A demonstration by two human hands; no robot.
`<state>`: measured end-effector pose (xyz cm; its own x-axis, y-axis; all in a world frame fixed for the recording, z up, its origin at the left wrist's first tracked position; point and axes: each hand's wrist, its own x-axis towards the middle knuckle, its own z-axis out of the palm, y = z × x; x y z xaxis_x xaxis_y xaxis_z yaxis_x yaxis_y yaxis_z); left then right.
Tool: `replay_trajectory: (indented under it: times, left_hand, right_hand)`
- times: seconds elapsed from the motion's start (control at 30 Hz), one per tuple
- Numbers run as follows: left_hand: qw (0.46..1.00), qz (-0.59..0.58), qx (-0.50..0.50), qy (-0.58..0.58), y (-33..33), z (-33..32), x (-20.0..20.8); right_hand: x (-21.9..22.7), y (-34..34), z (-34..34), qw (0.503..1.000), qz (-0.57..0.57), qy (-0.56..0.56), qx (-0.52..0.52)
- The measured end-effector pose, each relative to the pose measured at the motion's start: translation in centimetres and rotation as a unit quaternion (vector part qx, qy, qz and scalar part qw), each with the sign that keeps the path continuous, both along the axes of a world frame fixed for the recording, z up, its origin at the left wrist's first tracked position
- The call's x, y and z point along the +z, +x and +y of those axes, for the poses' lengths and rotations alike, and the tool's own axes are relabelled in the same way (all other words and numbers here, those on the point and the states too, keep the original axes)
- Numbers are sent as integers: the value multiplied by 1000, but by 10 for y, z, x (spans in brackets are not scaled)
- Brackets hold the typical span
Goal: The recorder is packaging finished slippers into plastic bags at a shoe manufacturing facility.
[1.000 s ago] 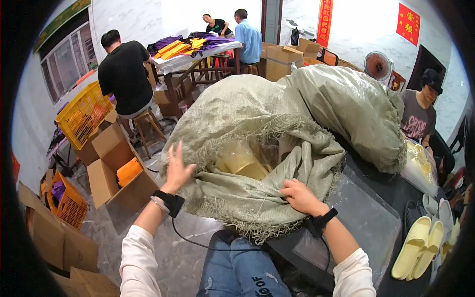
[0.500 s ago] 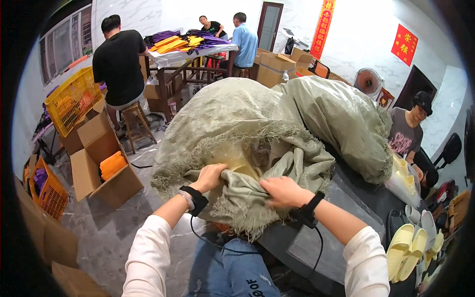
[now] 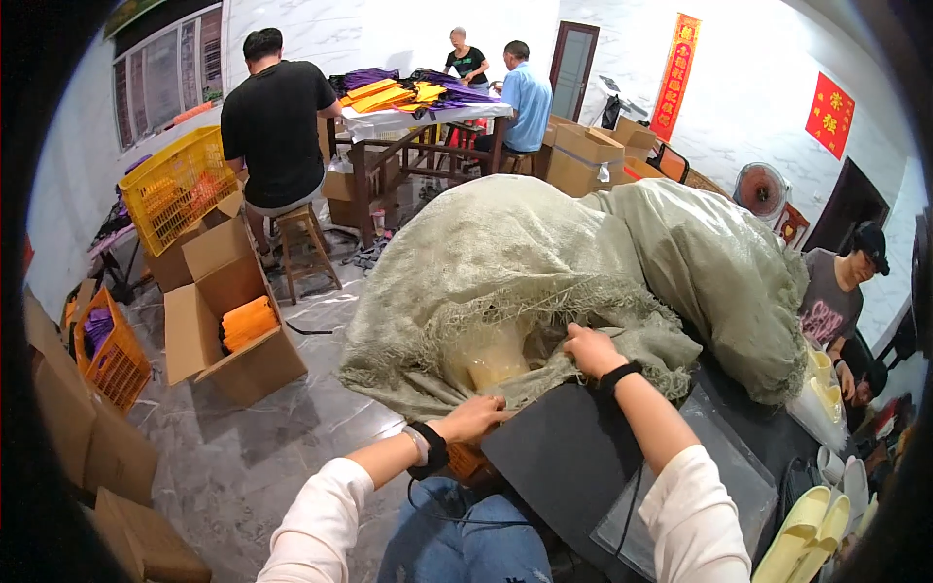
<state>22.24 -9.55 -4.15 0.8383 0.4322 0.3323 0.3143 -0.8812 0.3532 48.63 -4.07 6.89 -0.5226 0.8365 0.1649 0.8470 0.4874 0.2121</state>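
A large greenish-grey woven sack (image 3: 505, 233) with frayed edges lies on the dark table, its mouth facing me. Inside the mouth, a pale yellow item in clear plastic (image 3: 494, 361) shows; its kind is partly hidden. My left hand (image 3: 473, 420) is closed on the lower rim of the sack by the table's near edge. Higher and to the right, my right hand (image 3: 593, 352) grips the sack's rim, fingers bent over the fabric.
A second full sack (image 3: 705, 282) leans beside the first. Flat clear plastic bags (image 3: 680, 486) and pale yellow slippers (image 3: 805, 530) lie on the table (image 3: 569, 437) at right. An open carton (image 3: 238, 335) stands left. A co-worker (image 3: 836, 291) sits right; others work farther back.
The sack's front flap has been pulled down and opened wider, baring the dark tabletop near me. My left hand has moved down and right, my right hand slightly up. The view has shifted.
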Motion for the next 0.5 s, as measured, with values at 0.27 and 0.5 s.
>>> replay_trajectory:
  times: [0.27,0.5]
  left_hand:
    - [971,118,-20,-205,18,33,-12]
    - [971,226,-77,-34,25,38,-4]
  right_hand:
    - [17,-24,-1,953,-41,-265,-139]
    - [46,-49,6,994,46,-99,28]
